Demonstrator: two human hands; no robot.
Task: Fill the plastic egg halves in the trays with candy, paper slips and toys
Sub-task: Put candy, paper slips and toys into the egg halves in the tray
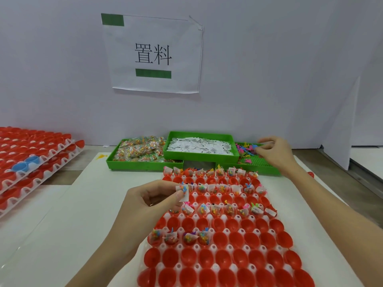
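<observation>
A white tray (pixel 227 248) of red egg halves (pixel 206 258) lies in front of me. Alternate rows hold candy bags, slips and toys; the near rows are bare. Over the tray's left side, my left hand (pixel 151 198) pinches a small bundle (pixel 182 191) of a paper slip, a candy bag and a little toy. My right hand (pixel 273 153) reaches into the green bin of coloured toys (pixel 247 149) at the back right, fingers curled on the toys; what it holds is blurred. A green bin of paper slips (pixel 199 147) and one of candy bags (pixel 138 151) stand behind the tray.
Stacked trays of red egg halves (pixel 31 154), with two blue halves (pixel 26 163) among them, sit at the left. A yellow toy (pixel 101 156) lies loose by the candy bin. A white wall with a paper sign (pixel 153 54) closes the back.
</observation>
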